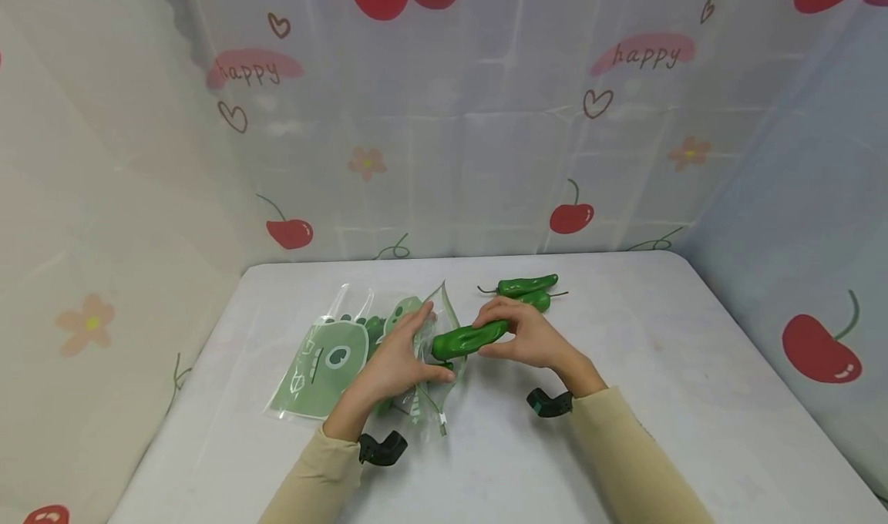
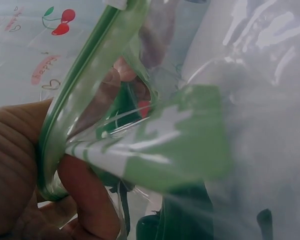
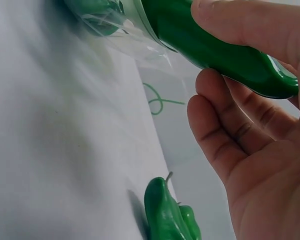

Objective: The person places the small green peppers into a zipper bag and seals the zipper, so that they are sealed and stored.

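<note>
A clear zip bag (image 1: 314,377) with a green cartoon face lies on the left of the table, green peppers showing inside it. My left hand (image 1: 395,362) grips the bag at its mouth, thumb and fingers spread along the green zip edge (image 2: 75,85). Between the thumb and fingers of my right hand (image 1: 530,337) is a long green pepper (image 1: 466,340), pinched near one end. Its other end sits in the bag's opening, as the right wrist view also shows the pepper (image 3: 215,55) reaching past the rim. The bag film blurs what lies inside.
Two more green peppers, one long (image 1: 527,286) and one partly behind the right hand (image 1: 537,300), lie at the back of the white table (image 1: 624,339). A printed curtain (image 1: 486,146) hangs behind the table. Each wrist carries a black camera mount (image 1: 549,403).
</note>
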A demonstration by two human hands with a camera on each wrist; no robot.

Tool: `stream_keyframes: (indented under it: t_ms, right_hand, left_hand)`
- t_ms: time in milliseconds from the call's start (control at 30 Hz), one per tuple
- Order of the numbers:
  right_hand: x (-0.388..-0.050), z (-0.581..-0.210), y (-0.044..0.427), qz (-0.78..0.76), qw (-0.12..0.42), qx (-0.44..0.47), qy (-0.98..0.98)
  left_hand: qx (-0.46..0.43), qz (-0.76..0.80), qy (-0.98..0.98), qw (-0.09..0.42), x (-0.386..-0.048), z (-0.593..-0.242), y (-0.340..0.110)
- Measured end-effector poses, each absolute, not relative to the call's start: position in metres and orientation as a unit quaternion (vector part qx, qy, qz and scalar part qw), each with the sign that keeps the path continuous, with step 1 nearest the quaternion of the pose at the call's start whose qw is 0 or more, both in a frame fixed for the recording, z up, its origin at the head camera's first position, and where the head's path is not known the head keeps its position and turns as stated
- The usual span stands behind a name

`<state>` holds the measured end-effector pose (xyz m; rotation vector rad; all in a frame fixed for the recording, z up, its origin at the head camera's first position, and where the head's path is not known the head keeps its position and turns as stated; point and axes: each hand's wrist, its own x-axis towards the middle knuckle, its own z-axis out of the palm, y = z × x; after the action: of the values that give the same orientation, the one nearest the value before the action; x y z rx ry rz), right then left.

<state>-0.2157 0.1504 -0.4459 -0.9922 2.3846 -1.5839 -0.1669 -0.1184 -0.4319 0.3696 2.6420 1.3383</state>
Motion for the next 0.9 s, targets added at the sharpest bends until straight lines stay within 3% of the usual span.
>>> stream_keyframes:
  t_ms: [533, 900]
  right_hand:
    - [-0.210, -0.462, 0.136, -0.586, 0.067, -0.284, 0.756]
    - [-0.209, -0.468, 0.132, -0.587, 0.074, -0.311, 0.744]
  left_hand:
    - [0.124, 0.460, 0.876, 0.079, -0.167, -0.432, -0.117]
    - [0.117, 0.455, 0.879, 0.078, -0.167, -0.432, -0.118]
